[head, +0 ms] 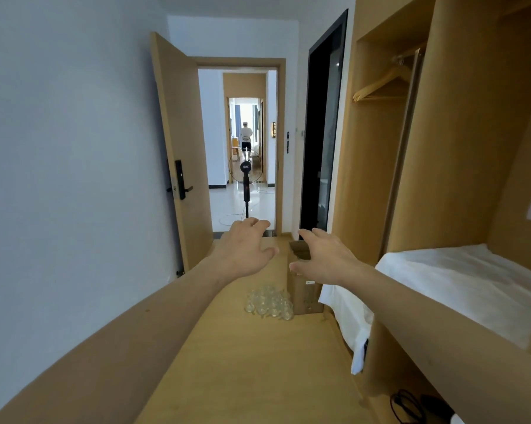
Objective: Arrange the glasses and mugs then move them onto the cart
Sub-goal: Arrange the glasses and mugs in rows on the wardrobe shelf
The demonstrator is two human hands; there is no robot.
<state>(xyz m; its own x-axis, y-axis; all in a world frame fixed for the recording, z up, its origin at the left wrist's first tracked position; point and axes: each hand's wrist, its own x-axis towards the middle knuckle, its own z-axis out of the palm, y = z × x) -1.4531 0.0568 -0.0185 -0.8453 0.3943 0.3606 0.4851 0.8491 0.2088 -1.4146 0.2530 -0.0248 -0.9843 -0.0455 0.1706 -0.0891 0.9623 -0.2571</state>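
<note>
**Glasses still on the floor, nothing moved yet**

The job looks like it has hardly begun. A bunch of clear glasses [268, 302] sits close together on the wooden floor [242, 362], low in the middle of the view, at about 6 o'clock from the hands. A brown box [304, 289] stands touching or just beside the glasses, at their 3 o'clock. I can't tell if the glasses are sorted or just bunched up. I can't pick out any mugs, and I see no cart anywhere.

Both arms reach out in front. The left hand [244, 249] has its fingers spread and loose, and it holds nothing. The right hand [325, 258] is the same, fingers apart and nothing in it. The hands are above the glasses and beyond them, not touching them. The right hand hangs over the top of the box.

A bed [441, 283] with a white sheet is at 3 o'clock. An open door [178, 148] is at 12 o'clock, with a fan [245, 179] standing past it.

So what is left is almost all of it: line up the glasses, find the mugs, and carry them to the cart.
</note>
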